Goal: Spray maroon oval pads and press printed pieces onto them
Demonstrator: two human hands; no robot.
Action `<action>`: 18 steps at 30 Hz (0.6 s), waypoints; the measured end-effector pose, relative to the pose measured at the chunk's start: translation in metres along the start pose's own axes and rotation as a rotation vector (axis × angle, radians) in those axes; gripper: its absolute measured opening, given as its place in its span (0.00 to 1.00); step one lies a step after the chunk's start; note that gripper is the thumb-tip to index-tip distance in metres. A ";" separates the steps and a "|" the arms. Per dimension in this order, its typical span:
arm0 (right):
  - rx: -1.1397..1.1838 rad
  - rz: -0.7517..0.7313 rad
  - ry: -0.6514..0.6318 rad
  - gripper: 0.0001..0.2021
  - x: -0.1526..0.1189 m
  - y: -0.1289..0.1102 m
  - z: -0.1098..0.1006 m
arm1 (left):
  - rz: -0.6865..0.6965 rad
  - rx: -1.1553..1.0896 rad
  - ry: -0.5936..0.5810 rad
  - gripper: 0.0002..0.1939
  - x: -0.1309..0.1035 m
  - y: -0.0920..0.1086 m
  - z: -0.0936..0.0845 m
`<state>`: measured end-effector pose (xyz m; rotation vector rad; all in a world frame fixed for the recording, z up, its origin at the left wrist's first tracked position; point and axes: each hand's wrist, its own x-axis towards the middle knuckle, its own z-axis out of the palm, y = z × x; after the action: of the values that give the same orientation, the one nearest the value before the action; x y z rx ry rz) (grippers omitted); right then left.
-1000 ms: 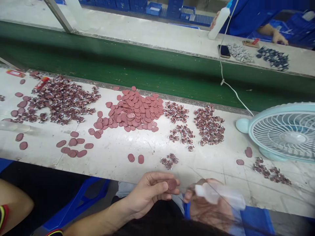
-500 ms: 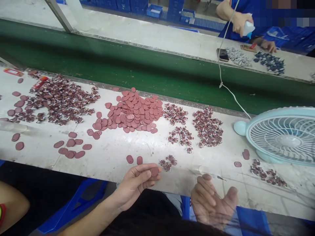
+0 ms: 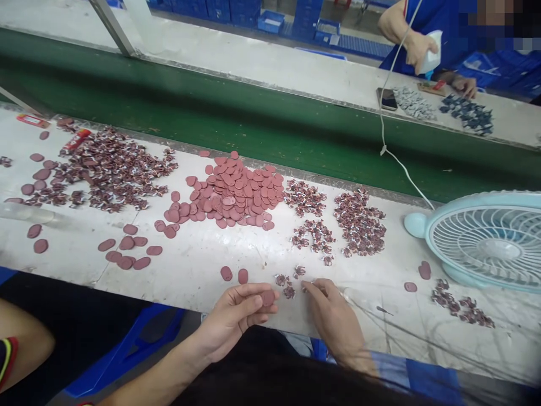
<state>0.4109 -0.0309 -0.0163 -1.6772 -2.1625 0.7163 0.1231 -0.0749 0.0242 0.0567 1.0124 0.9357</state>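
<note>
My left hand [image 3: 239,316] pinches a reddish-brown oval disc [image 3: 267,298] between thumb and fingers, its flat face up. Two more discs [image 3: 226,273] lie on the table just beyond that hand. My right hand [image 3: 336,316] is lowered to the table, thumb and fingertips together at a small brown-and-white piece [image 3: 304,288] that they mostly hide. Beside those fingertips are several similar small brown pieces [image 3: 288,291], lying loose between my two hands.
A big heap of discs [image 3: 236,192] stands mid-table, with brown pieces piled left [image 3: 114,169] and right [image 3: 359,223]. A light-blue fan [image 3: 499,242] is at right. Beyond the green belt [image 3: 211,124], a co-worker's hand [image 3: 420,51] holds a white bottle [image 3: 431,53].
My right hand has turned over and moved left and down onto the small brown pieces, from a raised, half-open pose. My left hand keeps the disc. The view has shifted slightly.
</note>
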 end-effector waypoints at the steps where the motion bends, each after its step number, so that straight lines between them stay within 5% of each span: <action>1: -0.033 0.003 0.015 0.25 -0.004 0.002 -0.002 | -0.006 0.001 -0.005 0.28 0.000 0.000 0.001; 5: 0.013 0.043 0.112 0.18 -0.015 -0.006 -0.015 | -0.018 0.002 -0.032 0.28 0.002 -0.003 0.006; 8: 0.373 0.216 0.100 0.09 -0.028 -0.023 -0.025 | -0.037 0.036 -0.058 0.27 0.001 -0.007 0.013; 12: 0.856 0.525 0.087 0.16 -0.048 -0.051 -0.025 | 0.000 0.100 -0.119 0.24 0.001 -0.018 0.022; 18: 0.949 0.544 0.156 0.14 -0.047 -0.079 -0.017 | 0.064 0.094 -0.230 0.20 0.001 -0.028 0.027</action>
<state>0.3687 -0.0872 0.0451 -1.6330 -0.9345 1.3993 0.1613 -0.0822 0.0267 0.2711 0.8437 0.9164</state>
